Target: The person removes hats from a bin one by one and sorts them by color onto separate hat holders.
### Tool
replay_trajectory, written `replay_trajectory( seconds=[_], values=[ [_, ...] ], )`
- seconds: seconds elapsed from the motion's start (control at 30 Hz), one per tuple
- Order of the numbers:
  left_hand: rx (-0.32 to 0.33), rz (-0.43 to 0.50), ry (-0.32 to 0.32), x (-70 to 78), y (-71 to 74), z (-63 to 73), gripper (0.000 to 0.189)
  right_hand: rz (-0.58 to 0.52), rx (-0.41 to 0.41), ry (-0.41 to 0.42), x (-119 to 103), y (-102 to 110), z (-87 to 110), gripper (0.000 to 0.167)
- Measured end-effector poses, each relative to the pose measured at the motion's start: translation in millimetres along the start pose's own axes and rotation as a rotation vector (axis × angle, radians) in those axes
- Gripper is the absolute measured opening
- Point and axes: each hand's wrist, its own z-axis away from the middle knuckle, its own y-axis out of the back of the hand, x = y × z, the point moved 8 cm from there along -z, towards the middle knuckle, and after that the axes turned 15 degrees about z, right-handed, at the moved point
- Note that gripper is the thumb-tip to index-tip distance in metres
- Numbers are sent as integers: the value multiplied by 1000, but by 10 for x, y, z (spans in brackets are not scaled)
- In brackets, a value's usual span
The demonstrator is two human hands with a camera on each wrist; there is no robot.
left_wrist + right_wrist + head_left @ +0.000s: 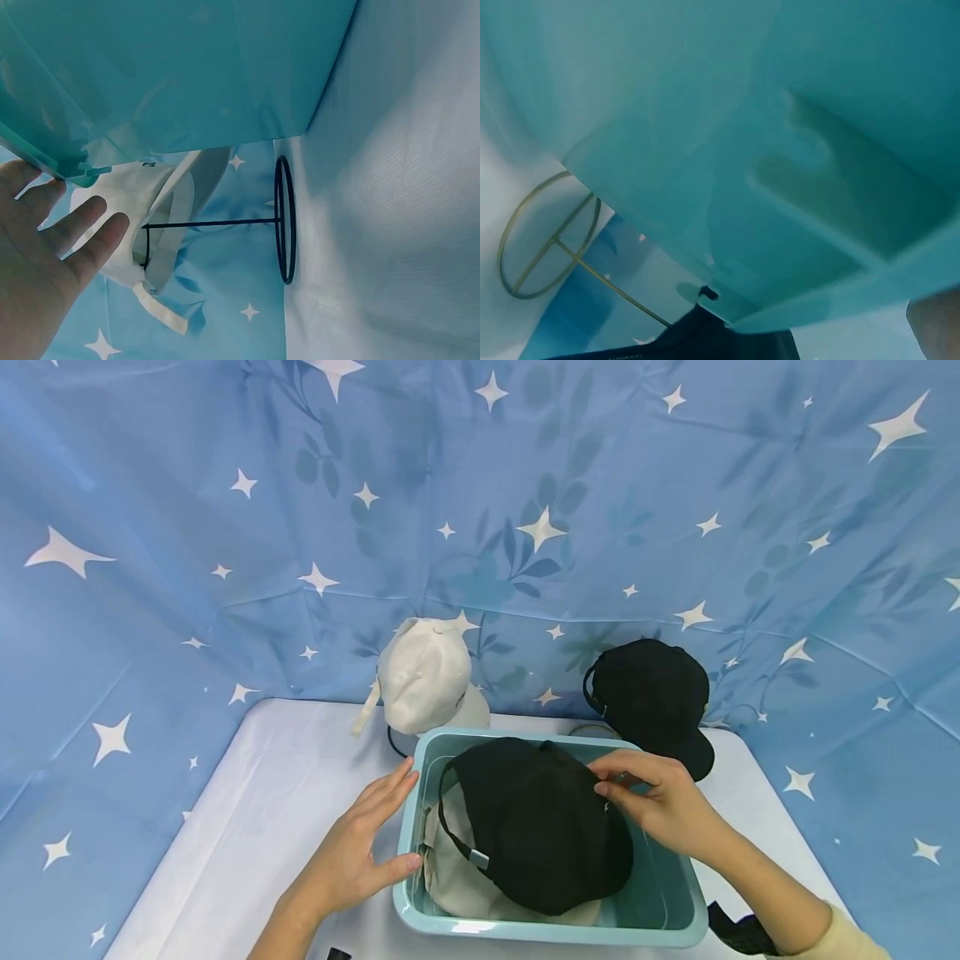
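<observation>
A black baseball cap [543, 827] lies in a teal plastic tub [555, 933], on top of a beige cloth item [457, 877] that it partly hides. My right hand [667, 802] reaches over the tub's far right side and pinches the cap's edge between thumb and fingertips. On the left side, my left hand [348, 847] spreads its straight fingers against the tub's rim. The left wrist view also has this left hand [52, 255] with fingers extended by the rim. Only a sliver of the right hand [937, 322] shows in the right wrist view.
Behind the tub, a white cap [423, 677] hangs on a black wire stand [286, 221]. Another black cap [652, 697] sits back right on a gold-coloured wire stand [555, 240]. A white-covered table [247, 810] meets a blue star-patterned curtain [450, 552].
</observation>
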Motion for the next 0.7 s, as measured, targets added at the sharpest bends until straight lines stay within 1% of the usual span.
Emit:
replay_trajectory(
  seconds=[0.2,0.5,0.7],
  values=[
    [-2,-1,-7,3,5,-7,90,11,24,12,-18,94,-37,60],
    [-1,2,-9,9,6,-1,90,29,38,21,-71,197,-113,60],
    [-5,3,-5,10,0,-2,91,24,12,3,-109,241,-172,60]
  ],
)
